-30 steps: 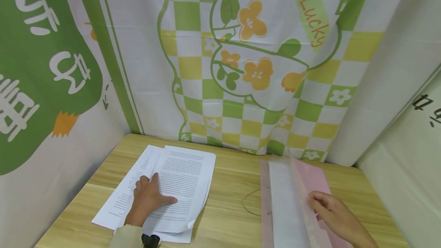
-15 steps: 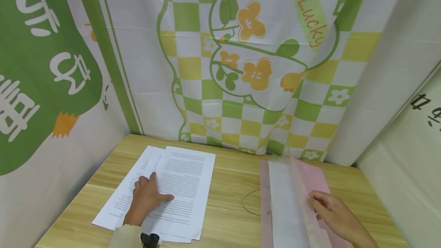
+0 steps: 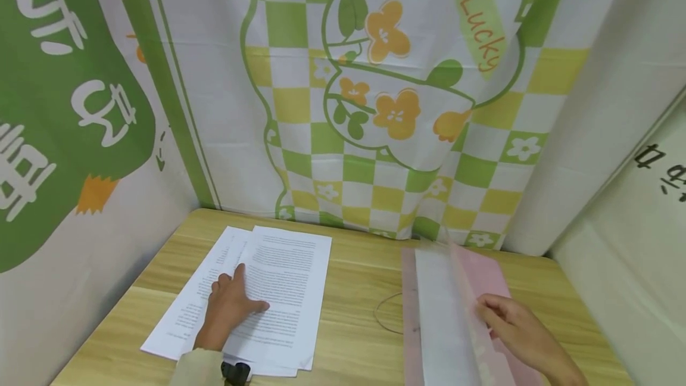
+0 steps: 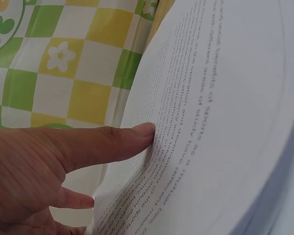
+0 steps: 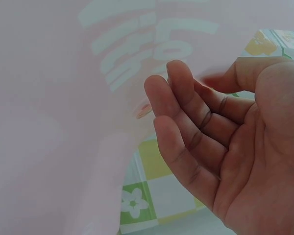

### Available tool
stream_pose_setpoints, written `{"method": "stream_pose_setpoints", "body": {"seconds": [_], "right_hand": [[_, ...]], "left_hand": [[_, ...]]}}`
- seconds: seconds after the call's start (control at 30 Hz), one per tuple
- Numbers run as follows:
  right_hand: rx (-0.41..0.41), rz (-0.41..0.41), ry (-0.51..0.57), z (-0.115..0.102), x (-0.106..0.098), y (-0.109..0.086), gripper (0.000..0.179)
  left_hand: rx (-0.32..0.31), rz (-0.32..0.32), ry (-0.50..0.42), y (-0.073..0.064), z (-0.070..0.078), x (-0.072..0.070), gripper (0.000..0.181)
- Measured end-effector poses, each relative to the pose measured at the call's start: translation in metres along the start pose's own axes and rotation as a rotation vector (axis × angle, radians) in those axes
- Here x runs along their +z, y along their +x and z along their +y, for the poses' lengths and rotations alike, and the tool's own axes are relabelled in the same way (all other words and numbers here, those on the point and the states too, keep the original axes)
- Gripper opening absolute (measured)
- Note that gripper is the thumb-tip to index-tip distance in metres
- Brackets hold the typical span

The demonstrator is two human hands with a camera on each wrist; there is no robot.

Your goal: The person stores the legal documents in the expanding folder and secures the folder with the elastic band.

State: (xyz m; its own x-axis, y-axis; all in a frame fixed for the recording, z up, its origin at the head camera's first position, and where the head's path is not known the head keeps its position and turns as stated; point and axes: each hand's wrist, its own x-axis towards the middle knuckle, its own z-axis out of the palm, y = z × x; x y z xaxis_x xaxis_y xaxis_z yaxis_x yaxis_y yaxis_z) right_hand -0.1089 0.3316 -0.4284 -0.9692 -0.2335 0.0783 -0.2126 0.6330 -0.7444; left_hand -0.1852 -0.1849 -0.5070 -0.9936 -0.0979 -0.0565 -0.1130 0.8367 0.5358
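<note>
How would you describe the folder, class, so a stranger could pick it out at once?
Find the wooden table below the checked curtain. In the head view, printed papers lie on its left; the folder lies partly open on its right. Its pink colour sets it apart from the papers, which are white.

The folder (image 3: 485, 267) is pink, the sheets (image 3: 286, 290) white, the cloth (image 3: 358, 170) green-yellow-white checked.

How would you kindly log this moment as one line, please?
Left hand: rests on printed papers | Right hand: pinches raised cover of pink folder | Folder: partly open, white sheets inside | Surface: wooden table
</note>
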Motion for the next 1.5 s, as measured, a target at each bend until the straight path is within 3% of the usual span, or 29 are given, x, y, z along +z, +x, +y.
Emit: {"method": "stream_pose_setpoints", "body": {"seconds": [0.23,0.5,0.7,1.0,1.2,1.5], "right_hand": [[0.001,-0.023,-0.002,-0.001,-0.002,0.0,0.027],[0.01,-0.025,0.003,-0.002,-0.001,0.0,0.027],[0.011,-0.03,0.018,-0.001,-0.002,0.0,0.028],[0.002,-0.005,0.011,0.001,0.0,0.0,0.026],[0.014,-0.008,0.012,0.003,-0.002,0.0,0.025],[0.026,0.005,0.02,0.001,-0.003,-0.001,0.026]], "left_hand": [[-0.008,0.007,-0.042,0.002,0.002,-0.002,0.115],[0.015,-0.042,-0.103,0.003,-0.007,-0.008,0.119],[0.032,-0.05,-0.14,0.007,-0.014,-0.013,0.101],[0.024,-0.056,-0.077,0.008,-0.026,-0.02,0.068],[0.028,-0.062,-0.121,0.009,-0.029,-0.025,0.061],[0.096,-0.045,-0.183,0.004,-0.036,-0.03,0.054]]}}
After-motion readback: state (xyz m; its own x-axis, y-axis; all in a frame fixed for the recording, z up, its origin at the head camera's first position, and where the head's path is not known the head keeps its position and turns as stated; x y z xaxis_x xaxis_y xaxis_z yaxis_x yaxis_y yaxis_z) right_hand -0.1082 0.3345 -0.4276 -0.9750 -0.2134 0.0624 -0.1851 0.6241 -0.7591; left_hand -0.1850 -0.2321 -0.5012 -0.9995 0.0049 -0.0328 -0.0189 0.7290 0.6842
